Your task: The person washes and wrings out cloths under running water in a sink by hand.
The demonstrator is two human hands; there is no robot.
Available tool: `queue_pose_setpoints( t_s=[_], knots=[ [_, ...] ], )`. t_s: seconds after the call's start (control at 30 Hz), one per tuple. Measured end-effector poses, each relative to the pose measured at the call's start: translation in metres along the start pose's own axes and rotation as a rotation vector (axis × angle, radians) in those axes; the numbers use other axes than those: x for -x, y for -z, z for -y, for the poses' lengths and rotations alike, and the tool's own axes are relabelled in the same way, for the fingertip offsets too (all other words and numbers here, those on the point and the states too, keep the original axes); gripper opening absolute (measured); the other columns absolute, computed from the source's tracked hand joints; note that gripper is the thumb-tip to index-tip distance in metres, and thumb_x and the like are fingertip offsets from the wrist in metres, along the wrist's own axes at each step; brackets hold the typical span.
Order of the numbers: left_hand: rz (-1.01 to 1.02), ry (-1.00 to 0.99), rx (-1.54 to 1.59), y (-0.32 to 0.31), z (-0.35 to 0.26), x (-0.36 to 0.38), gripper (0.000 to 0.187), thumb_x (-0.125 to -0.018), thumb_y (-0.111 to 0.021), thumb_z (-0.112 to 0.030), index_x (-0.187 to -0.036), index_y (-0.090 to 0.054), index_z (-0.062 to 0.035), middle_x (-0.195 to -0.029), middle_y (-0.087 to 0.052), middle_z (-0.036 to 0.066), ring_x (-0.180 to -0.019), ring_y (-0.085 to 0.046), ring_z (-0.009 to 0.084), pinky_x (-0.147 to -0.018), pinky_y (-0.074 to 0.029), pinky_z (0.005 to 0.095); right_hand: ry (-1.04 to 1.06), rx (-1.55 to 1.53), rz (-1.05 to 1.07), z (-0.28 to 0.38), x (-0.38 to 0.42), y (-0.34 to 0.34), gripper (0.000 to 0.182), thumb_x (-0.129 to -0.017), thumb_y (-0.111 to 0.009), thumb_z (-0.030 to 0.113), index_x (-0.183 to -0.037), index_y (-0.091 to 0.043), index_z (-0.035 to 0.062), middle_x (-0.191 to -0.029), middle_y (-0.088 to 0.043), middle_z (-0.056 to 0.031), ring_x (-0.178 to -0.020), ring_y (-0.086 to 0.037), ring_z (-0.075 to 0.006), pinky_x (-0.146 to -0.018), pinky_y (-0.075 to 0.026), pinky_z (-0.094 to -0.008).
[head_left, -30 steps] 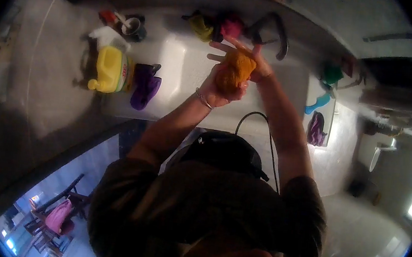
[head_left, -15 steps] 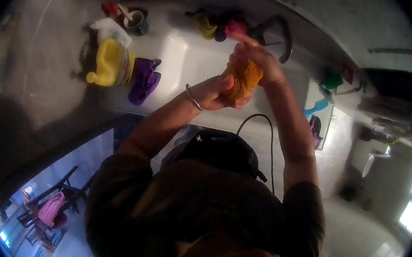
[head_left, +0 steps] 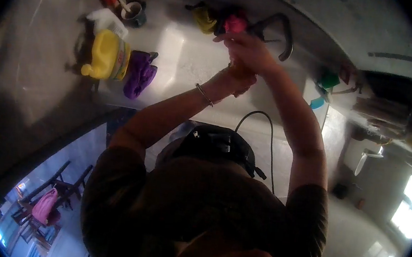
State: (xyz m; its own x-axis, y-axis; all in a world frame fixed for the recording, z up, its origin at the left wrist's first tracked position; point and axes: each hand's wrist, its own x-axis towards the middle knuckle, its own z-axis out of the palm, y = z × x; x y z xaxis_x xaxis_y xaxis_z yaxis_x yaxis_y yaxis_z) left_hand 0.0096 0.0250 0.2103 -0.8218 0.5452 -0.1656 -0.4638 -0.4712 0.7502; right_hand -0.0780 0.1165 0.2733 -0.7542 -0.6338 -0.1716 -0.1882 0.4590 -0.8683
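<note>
Over the white sink (head_left: 195,60), both hands are wrapped around a wet-looking orange cloth (head_left: 241,71), bunched small and mostly hidden by the fingers. My left hand (head_left: 234,83), below a wrist with a metal bangle (head_left: 204,94), is closed on its lower part. My right hand (head_left: 249,52) closes over the top of it, with a finger or two stretched out to the left. Just beyond the right hand lie a pink bundle (head_left: 236,22) and a yellow-green one (head_left: 205,20) at the sink's back edge.
A dark curved faucet (head_left: 287,39) rises behind my right hand. Left of the basin stand a yellow jug (head_left: 105,55), a white bottle (head_left: 108,22), a cup (head_left: 134,14) and a purple cloth (head_left: 139,76). On the right are a green object (head_left: 328,80) and a blue one (head_left: 317,103).
The hands have drawn closer together and twisted around the orange cloth, which is now squeezed smaller and mostly covered. My left hand has moved up and slightly right.
</note>
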Motion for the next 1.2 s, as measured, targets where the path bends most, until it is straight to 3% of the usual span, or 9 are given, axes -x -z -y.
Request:
queue_pose_setpoints(
  t_s=[0.3, 0.4, 0.5, 0.57, 0.6, 0.67, 0.83, 0.93, 1.2],
  knots=[
    [-0.234, -0.173, -0.457, 0.039, 0.056, -0.044, 0.019, -0.084, -0.059, -0.020, -0.071, -0.057, -0.0050, -0.059, -0.053, 0.001, -0.052, -0.049, 0.0107, -0.047, -0.039, 0.0292, 0.018, 0.439, -0.359, -0.070, -0.029, -0.034, 0.017, -0.085, -0.053, 0.016, -0.093, -0.066, 0.0092, -0.075, -0.061, -0.0171, -0.071, -0.062, -0.0296, -0.069, -0.049, -0.0379],
    [-0.513, -0.843, -0.797, 0.043, 0.062, -0.059, 0.023, -0.082, -0.062, -0.024, -0.074, -0.057, -0.0031, -0.061, -0.056, 0.004, -0.055, -0.052, 0.0132, -0.050, -0.040, 0.0318, -0.094, 0.471, -0.422, -0.083, -0.037, -0.034, 0.022, -0.089, -0.050, 0.028, -0.102, -0.065, 0.0165, -0.087, -0.065, -0.0175, -0.083, -0.061, -0.0388, -0.073, -0.050, -0.0454],
    [-0.324, -0.337, -0.813, 0.057, 0.050, -0.053, 0.026, -0.081, -0.065, -0.029, -0.075, -0.058, -0.0044, -0.062, -0.056, 0.003, -0.059, -0.053, 0.0137, -0.051, -0.039, 0.0301, -0.289, 0.463, -0.455, -0.078, -0.044, -0.024, 0.024, -0.090, -0.049, 0.030, -0.106, -0.064, 0.0198, -0.089, -0.066, -0.0165, -0.088, -0.064, -0.0339, -0.078, -0.050, -0.0409],
    [-0.161, 0.089, 0.001, 0.050, 0.026, -0.034, 0.030, -0.082, -0.064, -0.036, -0.085, -0.058, -0.0067, -0.067, -0.056, 0.003, -0.062, -0.052, 0.0134, -0.052, -0.038, 0.0267, -0.372, 0.115, -0.127, -0.077, -0.040, 0.001, 0.033, -0.091, -0.051, 0.037, -0.116, -0.059, 0.0175, -0.100, -0.065, -0.0166, -0.097, -0.062, -0.0292, -0.083, -0.049, -0.0388],
    [-0.161, 0.091, -0.006, 0.047, 0.011, -0.023, 0.030, -0.082, -0.064, -0.036, -0.085, -0.058, -0.0067, -0.067, -0.056, 0.003, -0.062, -0.052, 0.0134, -0.052, -0.038, 0.0267, -0.403, -0.003, -0.021, -0.077, -0.034, 0.011, 0.037, -0.091, -0.051, 0.040, -0.119, -0.057, 0.0168, -0.104, -0.064, -0.0166, -0.100, -0.062, -0.0276, -0.085, -0.049, -0.0380],
    [0.064, 0.182, 0.369, 0.041, -0.018, -0.008, 0.045, -0.080, -0.064, -0.043, -0.107, -0.048, -0.0104, -0.073, -0.051, 0.003, -0.057, -0.043, 0.0099, -0.049, -0.032, 0.0227, -0.190, -1.150, 0.157, -0.074, -0.016, 0.026, 0.059, -0.088, -0.053, 0.052, -0.129, -0.048, 0.0106, -0.127, -0.052, -0.0171, -0.116, -0.052, -0.0256, -0.094, -0.044, -0.0378],
    [0.392, 0.160, 0.659, 0.027, -0.018, 0.005, 0.057, -0.079, -0.063, -0.053, -0.112, -0.049, -0.0079, -0.074, -0.054, 0.008, -0.060, -0.051, 0.0158, -0.053, -0.041, 0.0248, 0.206, -1.168, 0.434, -0.023, -0.003, 0.007, 0.071, -0.083, -0.054, 0.058, -0.131, -0.042, 0.0075, -0.138, -0.039, -0.0192, -0.125, -0.042, -0.0341, -0.099, -0.040, -0.0456],
    [0.243, 0.083, 0.582, 0.010, -0.026, 0.020, 0.061, -0.078, -0.066, -0.050, -0.116, -0.048, -0.0055, -0.084, -0.059, 0.012, -0.068, -0.059, 0.0206, -0.060, -0.050, 0.0291, 0.321, -1.179, 0.467, -0.015, 0.000, 0.000, 0.059, -0.084, -0.059, 0.048, -0.125, -0.045, 0.0076, -0.126, -0.048, -0.0206, -0.118, -0.048, -0.0385, -0.095, -0.043, -0.0487],
    [0.339, 0.018, 0.525, 0.004, -0.034, 0.028, 0.069, -0.072, -0.073, -0.050, -0.117, -0.047, -0.0046, -0.089, -0.056, 0.009, -0.077, -0.057, 0.0161, -0.068, -0.049, 0.0287, 0.154, -0.995, 0.227, 0.029, 0.014, 0.007, 0.038, -0.087, -0.052, 0.022, -0.121, -0.051, 0.0038, -0.088, -0.056, -0.0084, -0.082, -0.059, -0.0211, -0.081, -0.052, -0.0384]
  ],
)
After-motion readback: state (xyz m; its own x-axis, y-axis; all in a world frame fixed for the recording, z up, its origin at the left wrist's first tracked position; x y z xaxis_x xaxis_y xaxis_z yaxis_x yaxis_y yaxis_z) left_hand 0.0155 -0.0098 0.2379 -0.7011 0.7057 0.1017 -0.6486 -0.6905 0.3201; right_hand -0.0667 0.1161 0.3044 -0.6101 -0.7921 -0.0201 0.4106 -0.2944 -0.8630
